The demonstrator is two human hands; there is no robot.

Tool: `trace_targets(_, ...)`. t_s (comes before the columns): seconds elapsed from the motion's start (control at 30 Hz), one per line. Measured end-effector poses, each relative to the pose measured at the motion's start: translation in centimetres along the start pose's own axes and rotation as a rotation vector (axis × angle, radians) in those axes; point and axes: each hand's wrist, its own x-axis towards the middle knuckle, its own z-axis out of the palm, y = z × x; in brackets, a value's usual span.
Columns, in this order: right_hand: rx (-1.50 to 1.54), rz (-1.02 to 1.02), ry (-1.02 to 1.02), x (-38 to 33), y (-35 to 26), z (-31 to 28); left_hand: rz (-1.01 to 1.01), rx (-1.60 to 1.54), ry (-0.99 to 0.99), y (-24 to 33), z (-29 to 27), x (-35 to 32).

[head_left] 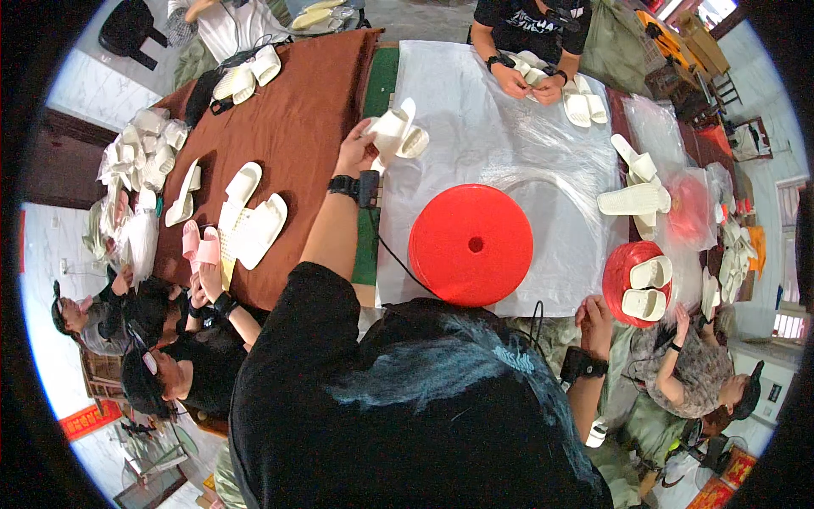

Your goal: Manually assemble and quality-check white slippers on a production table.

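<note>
My left hand (356,151) reaches forward over the table and grips a pair of white slippers (396,131), held up above the clear plastic sheet (509,127). A black band sits on that wrist. My right hand (591,316) hangs low at the table's near right edge, holding nothing, fingers loosely apart, also with a black wrist band. A round red stool (471,244) lies on the plastic sheet between my two hands, close to my chest.
More white slippers (246,216) lie on the brown cloth at left, others (632,199) at right. A person opposite handles slippers (532,75). People at left hold pink slippers (199,244). A second red stool (640,280) carries two slippers at right.
</note>
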Motion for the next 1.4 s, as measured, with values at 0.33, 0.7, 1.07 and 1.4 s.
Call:
trace_targets(0.33,-0.107,-0.08,-0.282,6.8,-2.5,2.0,0.295,0.127,-0.419,11.3,15.1,-22.9)
trace_targets(0.7,0.025,-0.072,-0.559,7.9,-2.8,3.7,0.128,0.647,-0.327,-5.1,24.4,-29.6)
trace_targets(1.07,-0.093,-0.032,-0.636,9.5,-0.5,2.9,0.283,1.122,-0.654,-10.5,21.8,-29.6)
trace_targets(1.4,0.018,-0.065,-0.564,11.8,-0.2,3.4,0.418,1.704,0.14,-3.1,7.3,-28.5)
